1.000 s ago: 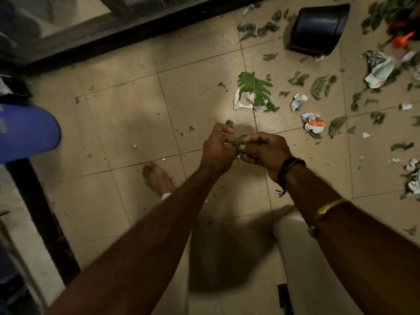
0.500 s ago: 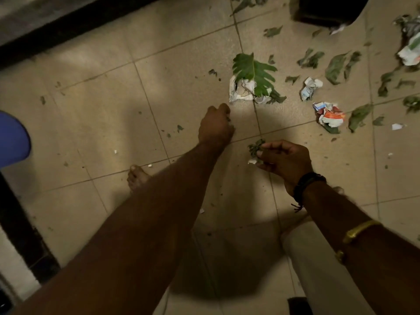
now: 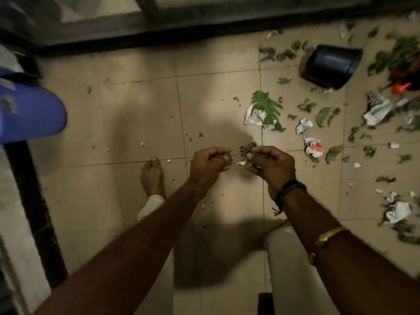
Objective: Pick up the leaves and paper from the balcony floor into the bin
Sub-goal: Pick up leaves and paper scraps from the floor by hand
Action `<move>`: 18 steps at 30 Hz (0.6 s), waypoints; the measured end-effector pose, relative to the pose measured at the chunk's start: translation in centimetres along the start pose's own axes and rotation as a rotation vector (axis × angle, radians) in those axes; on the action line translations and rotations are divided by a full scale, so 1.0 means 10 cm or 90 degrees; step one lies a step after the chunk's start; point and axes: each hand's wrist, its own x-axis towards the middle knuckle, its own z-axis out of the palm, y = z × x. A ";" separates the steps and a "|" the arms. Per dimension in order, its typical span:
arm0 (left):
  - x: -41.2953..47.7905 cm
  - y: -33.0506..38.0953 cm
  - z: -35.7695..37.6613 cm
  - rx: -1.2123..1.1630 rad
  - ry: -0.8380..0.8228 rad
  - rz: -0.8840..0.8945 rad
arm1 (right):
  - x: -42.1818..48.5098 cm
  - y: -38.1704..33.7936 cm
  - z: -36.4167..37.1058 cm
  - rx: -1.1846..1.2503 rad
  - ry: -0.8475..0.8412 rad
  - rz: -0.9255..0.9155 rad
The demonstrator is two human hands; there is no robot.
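Note:
My right hand pinches a small clump of dry leaves with a white paper scrap under its fingers. Just left of it, my left hand has its fingers curled round a tiny leaf bit. Both hands hover over the tiled floor. Beyond them a big green leaf lies on crumpled paper. More paper balls and several leaf pieces are scattered to the right. A blue bin stands at the far left.
A black pot lies tipped at the upper right beside an orange item and a plant. A dark door frame runs along the top. My bare foot is left of the hands. Crumpled paper sits at the right edge.
My left hand pulled back from the floor near the big leaf and came next to my right hand with a small bit. The view swung left, bringing the blue bin in.

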 end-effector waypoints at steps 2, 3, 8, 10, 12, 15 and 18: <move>-0.27 0.23 -0.24 -0.078 0.026 -0.004 | -0.26 -0.19 0.33 -0.005 -0.028 -0.013; -0.39 0.35 -0.36 -0.110 0.042 -0.001 | -0.39 -0.27 0.51 -0.010 -0.044 -0.019; -0.76 0.95 -1.19 -0.180 0.184 0.051 | -0.97 -0.44 1.61 -0.056 -0.105 -0.038; -0.86 1.15 -1.60 -0.209 0.235 0.062 | -1.18 -0.46 2.08 -0.067 -0.133 -0.044; -0.94 1.30 -2.07 -0.238 0.272 0.071 | -1.39 -0.44 2.59 -0.086 -0.164 -0.057; -1.10 1.52 -2.82 -0.284 0.310 0.070 | -1.65 -0.33 3.36 -0.121 -0.213 -0.071; -1.29 1.70 -3.59 -0.298 0.352 0.094 | -1.82 -0.16 4.14 -0.176 -0.265 -0.087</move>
